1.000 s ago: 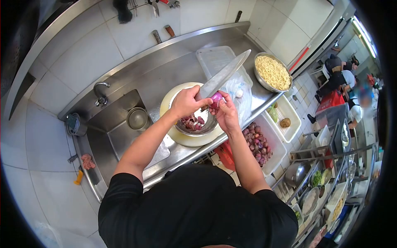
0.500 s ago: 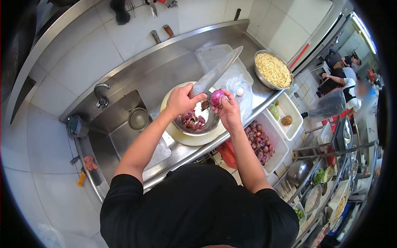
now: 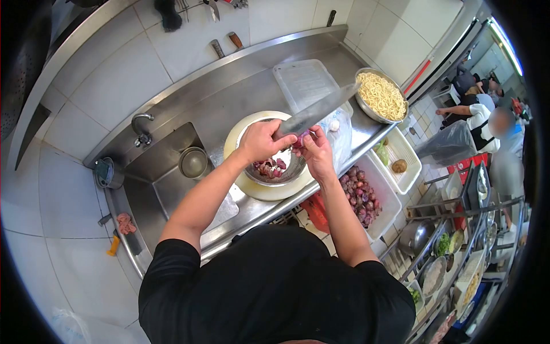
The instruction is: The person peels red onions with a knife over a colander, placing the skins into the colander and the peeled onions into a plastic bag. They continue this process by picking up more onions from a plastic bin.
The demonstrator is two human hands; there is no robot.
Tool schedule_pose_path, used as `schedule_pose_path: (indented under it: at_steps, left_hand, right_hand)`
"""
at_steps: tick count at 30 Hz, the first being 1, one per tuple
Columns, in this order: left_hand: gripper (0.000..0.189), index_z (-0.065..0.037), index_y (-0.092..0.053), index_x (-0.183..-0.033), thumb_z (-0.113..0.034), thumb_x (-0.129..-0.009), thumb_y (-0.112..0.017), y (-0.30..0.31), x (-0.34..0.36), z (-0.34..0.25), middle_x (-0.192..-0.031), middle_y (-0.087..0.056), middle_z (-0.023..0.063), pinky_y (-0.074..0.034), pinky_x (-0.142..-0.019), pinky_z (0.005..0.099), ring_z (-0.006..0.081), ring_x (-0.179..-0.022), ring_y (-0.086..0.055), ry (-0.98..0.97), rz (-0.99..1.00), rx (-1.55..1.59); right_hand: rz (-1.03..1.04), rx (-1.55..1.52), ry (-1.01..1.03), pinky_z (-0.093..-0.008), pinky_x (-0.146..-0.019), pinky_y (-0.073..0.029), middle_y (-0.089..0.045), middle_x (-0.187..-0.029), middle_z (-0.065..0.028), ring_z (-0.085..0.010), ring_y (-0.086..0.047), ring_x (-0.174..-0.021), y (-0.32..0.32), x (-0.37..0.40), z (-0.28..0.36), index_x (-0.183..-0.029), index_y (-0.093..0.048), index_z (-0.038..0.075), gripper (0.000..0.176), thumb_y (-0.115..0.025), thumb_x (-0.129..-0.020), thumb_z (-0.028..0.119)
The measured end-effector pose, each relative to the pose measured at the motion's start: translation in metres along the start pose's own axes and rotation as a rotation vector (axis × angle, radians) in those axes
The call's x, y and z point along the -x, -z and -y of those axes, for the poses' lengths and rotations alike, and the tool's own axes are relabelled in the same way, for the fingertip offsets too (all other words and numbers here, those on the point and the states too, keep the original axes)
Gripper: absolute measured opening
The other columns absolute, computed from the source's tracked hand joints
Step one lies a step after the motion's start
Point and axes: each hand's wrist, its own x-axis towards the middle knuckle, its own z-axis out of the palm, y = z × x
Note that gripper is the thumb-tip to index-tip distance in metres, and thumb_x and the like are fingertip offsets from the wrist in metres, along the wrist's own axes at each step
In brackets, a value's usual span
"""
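Observation:
My left hand (image 3: 260, 141) is closed around a large broad-bladed knife (image 3: 323, 108), whose blade points up and to the right. In the fingers of my right hand (image 3: 318, 153) is a red onion (image 3: 300, 140), partly covered by the knife and my fingers. The knife's near end lies against or just over the onion; contact is hard to make out. Both hands are above a metal bowl (image 3: 277, 182) holding dark red onion skins (image 3: 269, 168) and something white. Under the bowl is a round pale cutting board (image 3: 259, 194).
A sink (image 3: 163, 192) with a tap (image 3: 141, 131) lies left. A clear plastic lid (image 3: 303, 80), a plastic bag (image 3: 340, 140) and a bowl of noodles (image 3: 379, 96) sit rightward. Below the counter edge is a tub of red onions (image 3: 360, 195). People stand beyond, near loaded racks.
The knife has swung lower to the right and now crosses over the onion, which was in plain sight before. My left hand has turned and moved nearer my right hand.

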Motion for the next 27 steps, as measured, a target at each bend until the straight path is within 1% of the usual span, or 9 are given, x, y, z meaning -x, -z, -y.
schedule_pose_path:
  at_steps: [2,5,6,9,13,16,22,25,27]
  left_hand:
    - [0.055,-0.003,-0.058,-0.073,-0.055,-0.084,-0.075,0.000,0.003,0.003,-0.059,-0.060,0.0136,-0.046,-0.054,0.0402,0.0315,-0.055,-0.061,-0.052,0.010,-0.069]
    - [0.042,-0.003,-0.064,-0.082,-0.042,-0.084,-0.079,0.000,0.006,0.013,-0.063,-0.065,0.0109,-0.048,-0.055,0.0345,0.0218,-0.055,-0.064,0.049,-0.057,0.025]
    - [0.045,-0.003,-0.065,-0.085,-0.045,-0.083,-0.079,0.005,0.002,0.010,-0.064,-0.066,0.0102,-0.048,-0.056,0.0341,0.0208,-0.057,-0.065,0.077,-0.043,-0.022]
    - [0.047,-0.003,-0.064,-0.085,-0.047,-0.082,-0.080,0.010,-0.002,0.010,-0.063,-0.065,0.0093,-0.048,-0.056,0.0338,0.0204,-0.055,-0.063,0.075,0.017,-0.020]
    - [0.052,-0.002,-0.062,-0.082,-0.050,-0.079,-0.082,0.011,-0.001,0.005,-0.062,-0.061,0.0094,-0.046,-0.054,0.0341,0.0212,-0.054,-0.058,0.083,0.018,-0.040]
    - [0.063,-0.003,-0.054,-0.069,-0.061,-0.076,-0.079,0.005,-0.002,0.004,-0.055,-0.055,0.0136,-0.043,-0.051,0.0397,0.0302,-0.050,-0.057,0.047,-0.060,0.006]
    - [0.060,-0.003,-0.054,-0.070,-0.058,-0.079,-0.078,0.005,-0.003,0.003,-0.056,-0.054,0.0141,-0.043,-0.051,0.0394,0.0305,-0.051,-0.057,0.077,-0.091,0.071]
    - [0.057,-0.003,-0.058,-0.072,-0.056,-0.080,-0.078,0.006,-0.004,0.006,-0.057,-0.056,0.0133,-0.043,-0.051,0.0386,0.0289,-0.050,-0.057,0.050,-0.098,0.021]
    - [0.055,-0.003,-0.061,-0.074,-0.055,-0.079,-0.078,0.007,-0.005,0.004,-0.057,-0.057,0.0128,-0.043,-0.051,0.0381,0.0274,-0.050,-0.056,0.067,-0.092,0.082]
  right_hand:
    - [0.005,-0.036,-0.026,-0.0299,-0.066,-0.051,-0.067,-0.100,-0.0110,-0.0203,-0.066,-0.079,0.004,-0.002,0.000,-0.129,-0.047,0.002,0.036,-0.062,-0.101,0.019]
    - [-0.002,-0.029,-0.045,-0.0293,-0.066,-0.050,-0.067,-0.100,-0.0116,-0.0202,-0.066,-0.078,0.004,0.000,0.008,-0.131,-0.047,0.001,0.038,-0.061,-0.101,0.019]
    - [-0.004,-0.018,-0.053,-0.0291,-0.066,-0.050,-0.067,-0.100,-0.0118,-0.0201,-0.066,-0.078,0.001,0.000,0.011,-0.132,-0.047,0.001,0.039,-0.061,-0.101,0.020]
    - [0.013,-0.032,-0.068,-0.0290,-0.066,-0.050,-0.068,-0.101,-0.0126,-0.0205,-0.066,-0.078,-0.002,0.000,0.013,-0.133,-0.047,0.000,0.040,-0.061,-0.101,0.019]
    - [0.042,-0.071,-0.050,-0.0294,-0.066,-0.051,-0.068,-0.101,-0.0129,-0.0208,-0.066,-0.078,-0.006,-0.001,0.010,-0.133,-0.047,0.000,0.039,-0.060,-0.101,0.017]
    - [0.017,-0.051,-0.026,-0.0297,-0.066,-0.051,-0.068,-0.101,-0.0128,-0.0210,-0.066,-0.079,-0.008,0.000,0.010,-0.133,-0.048,0.000,0.039,-0.061,-0.101,0.017]
    - [0.020,0.017,0.018,-0.0289,-0.066,-0.052,-0.067,-0.104,-0.0119,-0.0195,-0.066,-0.078,-0.011,-0.003,0.014,-0.132,-0.048,-0.001,0.039,-0.062,-0.100,0.016]
    - [0.004,0.073,0.042,-0.0277,-0.065,-0.052,-0.067,-0.104,-0.0115,-0.0178,-0.066,-0.077,-0.015,-0.003,0.015,-0.132,-0.048,-0.002,0.039,-0.063,-0.100,0.016]
    - [-0.009,0.125,0.065,-0.0269,-0.064,-0.052,-0.067,-0.103,-0.0114,-0.0167,-0.066,-0.076,-0.020,-0.002,0.018,-0.131,-0.049,-0.003,0.040,-0.063,-0.100,0.017]
